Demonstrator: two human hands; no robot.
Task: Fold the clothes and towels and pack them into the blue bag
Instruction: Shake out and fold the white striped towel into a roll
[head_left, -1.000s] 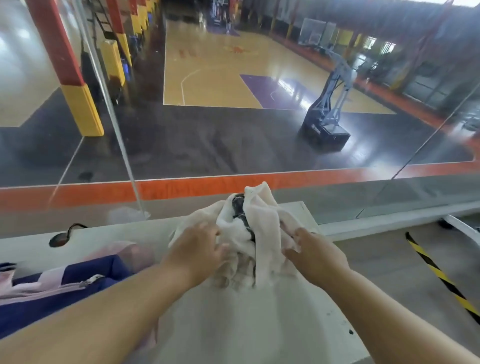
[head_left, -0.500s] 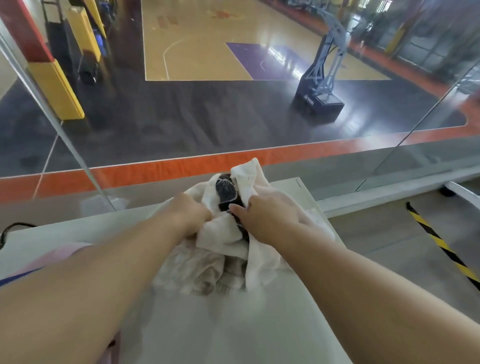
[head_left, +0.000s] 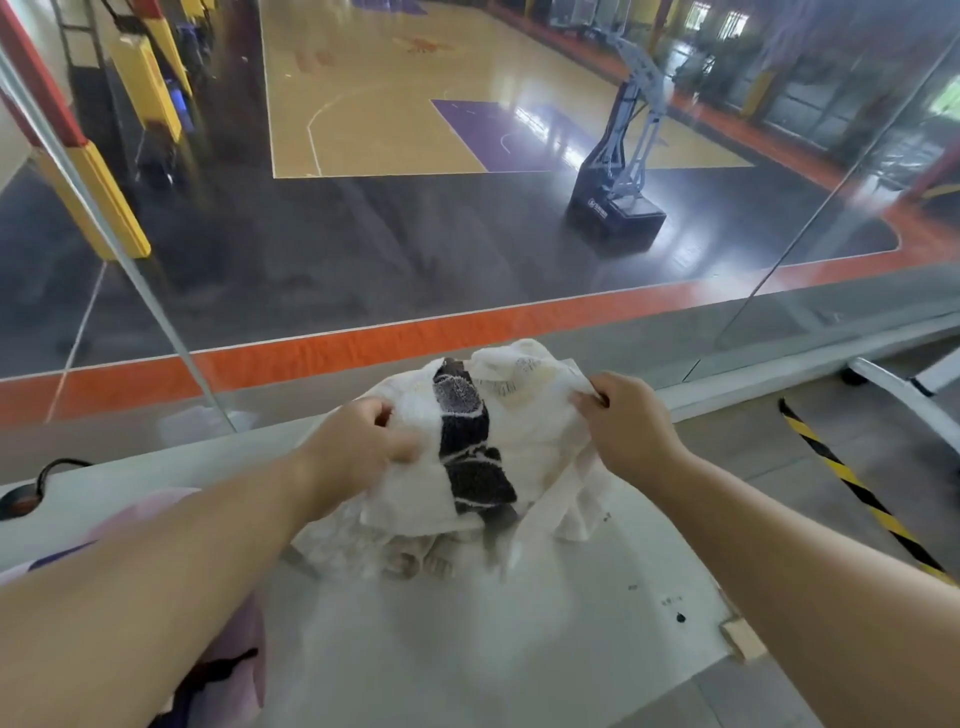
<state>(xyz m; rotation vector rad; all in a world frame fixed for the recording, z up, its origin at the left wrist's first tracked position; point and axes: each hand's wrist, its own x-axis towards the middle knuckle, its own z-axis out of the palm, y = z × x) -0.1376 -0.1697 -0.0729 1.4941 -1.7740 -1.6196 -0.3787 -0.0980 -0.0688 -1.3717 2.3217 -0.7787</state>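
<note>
As I read it, step: opening the towel (head_left: 530, 431) out for its first fold;
Left hand (head_left: 363, 441): pinched the towel's left edge;
Right hand (head_left: 628, 421): pinched its right edge;
Towel: bunched, top lifted, rest on the table (head_left: 467, 649);
Next: I judged corners needed finding, cloth pulling flat; bag was not clearly seen

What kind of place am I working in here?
Likely an indoor sports hall: a basketball court with painted lines lies ahead, a hoop stand sits at its edge, and you're at a white table courtside.
</note>
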